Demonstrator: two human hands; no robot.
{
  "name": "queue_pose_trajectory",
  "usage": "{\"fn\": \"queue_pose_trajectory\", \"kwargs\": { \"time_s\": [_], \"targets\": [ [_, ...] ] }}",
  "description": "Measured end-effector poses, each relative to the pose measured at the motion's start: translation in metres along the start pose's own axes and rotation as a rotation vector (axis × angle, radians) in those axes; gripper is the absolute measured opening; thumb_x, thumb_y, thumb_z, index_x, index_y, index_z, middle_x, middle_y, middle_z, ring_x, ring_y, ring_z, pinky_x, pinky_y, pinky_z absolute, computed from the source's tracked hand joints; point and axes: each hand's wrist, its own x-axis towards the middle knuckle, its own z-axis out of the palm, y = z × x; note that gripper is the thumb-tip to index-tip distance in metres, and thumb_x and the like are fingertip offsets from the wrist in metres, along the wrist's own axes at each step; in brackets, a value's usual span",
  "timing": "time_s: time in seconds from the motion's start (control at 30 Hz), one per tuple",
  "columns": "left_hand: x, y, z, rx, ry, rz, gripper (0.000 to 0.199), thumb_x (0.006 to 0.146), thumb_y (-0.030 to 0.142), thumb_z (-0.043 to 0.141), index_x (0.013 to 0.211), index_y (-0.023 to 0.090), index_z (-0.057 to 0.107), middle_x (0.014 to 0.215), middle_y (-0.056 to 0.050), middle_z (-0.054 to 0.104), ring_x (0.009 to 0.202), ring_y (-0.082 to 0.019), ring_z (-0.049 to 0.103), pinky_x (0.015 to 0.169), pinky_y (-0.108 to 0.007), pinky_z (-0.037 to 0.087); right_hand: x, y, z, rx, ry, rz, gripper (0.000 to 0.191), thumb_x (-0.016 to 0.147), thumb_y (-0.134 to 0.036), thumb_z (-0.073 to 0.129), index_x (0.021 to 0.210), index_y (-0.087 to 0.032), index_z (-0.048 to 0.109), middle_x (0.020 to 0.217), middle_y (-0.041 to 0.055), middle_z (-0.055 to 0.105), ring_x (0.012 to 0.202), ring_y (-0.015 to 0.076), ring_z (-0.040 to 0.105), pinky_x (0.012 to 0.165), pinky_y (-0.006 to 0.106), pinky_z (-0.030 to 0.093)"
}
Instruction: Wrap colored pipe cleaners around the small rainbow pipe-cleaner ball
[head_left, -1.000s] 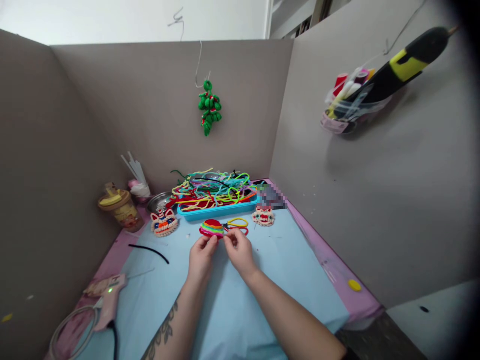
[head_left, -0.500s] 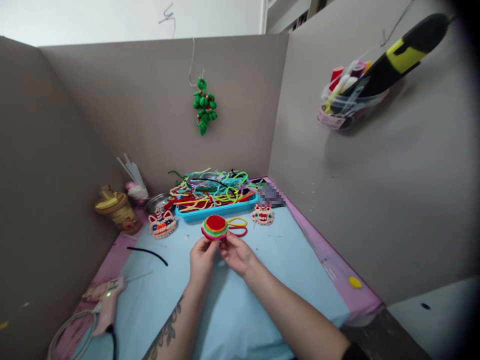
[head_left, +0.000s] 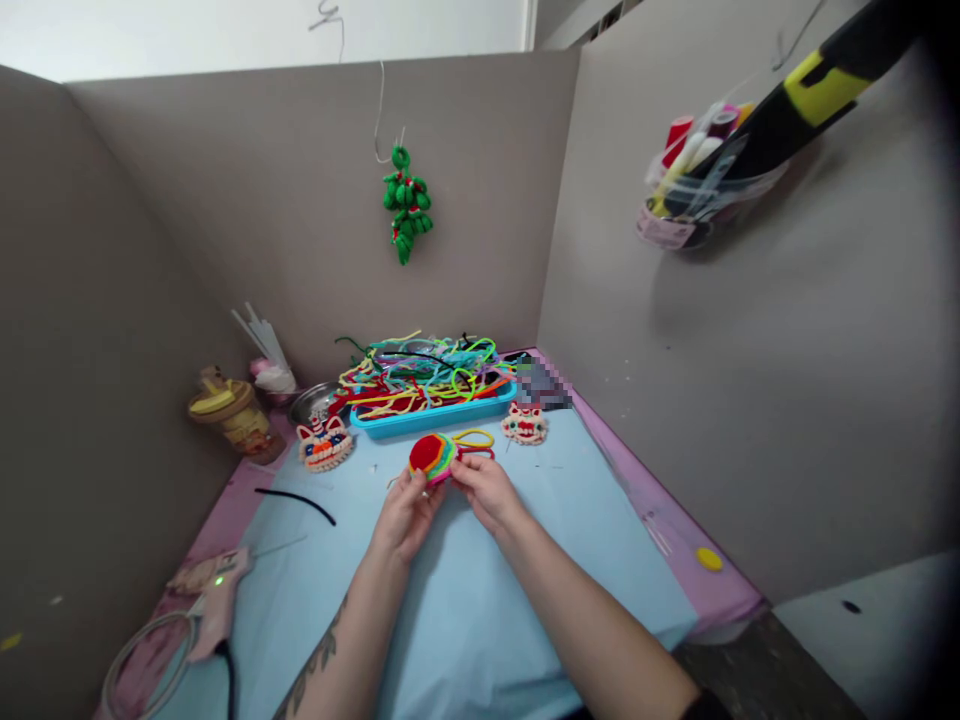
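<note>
Between my two hands, above the blue cloth, is a round disc of coiled pipe cleaners (head_left: 429, 454), red in the middle with orange, yellow, green, blue and pink rings. My left hand (head_left: 407, 510) pinches its lower left edge, thumb in front. On its right edge, the fingertips of my right hand (head_left: 482, 487) are closed. Just behind lie a yellow pipe cleaner loop (head_left: 475, 438) and a red pipe cleaner loop (head_left: 480, 453), partly hidden by the disc and my right hand. Two cream animal-face pieces rest to either side, the left one (head_left: 325, 446) and the right one (head_left: 525, 425).
Behind the hands stands a blue tray (head_left: 435, 418) heaped with colourful pipe cleaners. A pink glue gun (head_left: 217, 605) with its cable lies front left, near a black pipe cleaner (head_left: 298, 502). A lidded cup (head_left: 244, 425) and a metal bowl (head_left: 313, 400) stand back left. Grey partitions enclose the table.
The disc has turned and tilted, its coloured rings now showing more on the right. My left hand has shifted its grip to the lower left, and my right hand has moved up along the edge.
</note>
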Motion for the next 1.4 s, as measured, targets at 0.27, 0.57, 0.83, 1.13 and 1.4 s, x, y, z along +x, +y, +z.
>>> {"fn": "queue_pose_trajectory", "kwargs": {
  "time_s": [0.27, 0.57, 0.83, 1.13, 1.4],
  "targets": [
    [0.008, -0.011, 0.0, -0.19, 0.233, -0.036, 0.009, 0.08, 0.012, 0.065, 0.087, 0.016, 0.067, 0.087, -0.004, 0.072, 0.075, -0.01, 0.067, 0.07, -0.019, 0.054, -0.008, 0.016, 0.014, -0.002, -0.033, -0.153, 0.024, 0.064, -0.035, 0.078, 0.078, -0.019, 0.067, 0.077, 0.0011, 0.069, 0.074, 0.017, 0.062, 0.079, 0.033, 0.047],
    [0.004, -0.024, 0.003, -0.175, 0.159, 0.015, 0.016, 0.071, 0.02, 0.074, 0.086, 0.016, 0.07, 0.089, -0.005, 0.072, 0.08, -0.014, 0.066, 0.072, -0.021, 0.054, -0.016, 0.02, 0.025, -0.115, 0.024, -0.239, 0.021, 0.072, -0.03, 0.072, 0.089, -0.02, 0.066, 0.086, 0.0022, 0.071, 0.079, 0.0181, 0.063, 0.078, 0.031, 0.048],
    [0.003, -0.028, 0.002, -0.193, 0.162, 0.005, 0.019, 0.071, 0.012, 0.074, 0.09, 0.015, 0.068, 0.081, -0.003, 0.071, 0.068, -0.009, 0.064, 0.063, -0.017, 0.051, -0.013, 0.02, 0.019, -0.146, 0.089, -0.212, 0.025, 0.075, -0.041, 0.068, 0.068, -0.018, 0.063, 0.066, -0.0012, 0.063, 0.065, 0.0143, 0.053, 0.065, 0.026, 0.043],
    [0.0, -0.026, 0.006, -0.196, 0.221, -0.035, 0.012, 0.078, 0.007, 0.066, 0.087, 0.015, 0.066, 0.079, -0.002, 0.071, 0.064, -0.008, 0.063, 0.057, -0.016, 0.048, -0.008, 0.02, 0.015, -0.015, 0.149, -0.114, 0.03, 0.062, -0.043, 0.076, 0.056, -0.018, 0.06, 0.055, -0.0026, 0.059, 0.056, 0.0126, 0.047, 0.061, 0.026, 0.037],
    [0.002, -0.016, 0.005, -0.229, 0.262, -0.125, 0.009, 0.085, 0.009, 0.057, 0.087, 0.015, 0.064, 0.073, -0.002, 0.069, 0.059, -0.01, 0.063, 0.055, -0.019, 0.05, -0.004, 0.015, 0.007, 0.025, 0.12, 0.002, 0.035, 0.062, -0.051, 0.076, 0.074, -0.018, 0.07, 0.07, 0.0025, 0.068, 0.068, 0.0169, 0.055, 0.064, 0.028, 0.036]
  ]
}}
